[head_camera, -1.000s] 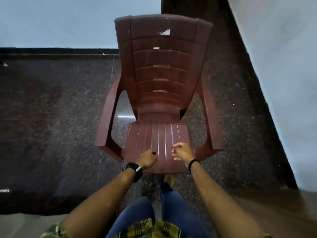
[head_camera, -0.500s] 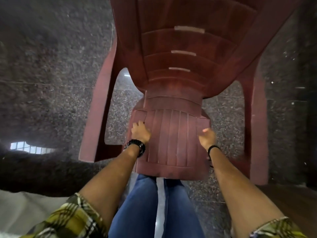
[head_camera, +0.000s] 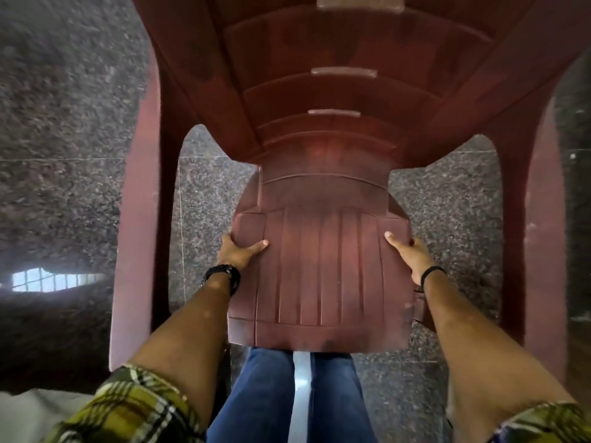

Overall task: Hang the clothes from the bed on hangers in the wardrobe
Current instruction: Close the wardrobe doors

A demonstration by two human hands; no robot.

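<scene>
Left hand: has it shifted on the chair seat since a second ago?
Yes. The left hand went from the seat's front middle to grip its left edge.

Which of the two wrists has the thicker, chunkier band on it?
The left wrist: its band is a thick black watch-like strap beside the chair seat. The right wrist wears only a thin black loop.

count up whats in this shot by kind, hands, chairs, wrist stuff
Hands: 2, left hand and right hand, each gripping a side edge of the seat
Chairs: 1, maroon plastic chair
Wrist items: 2, watch on the left, black band on the right
Total: 5
</scene>
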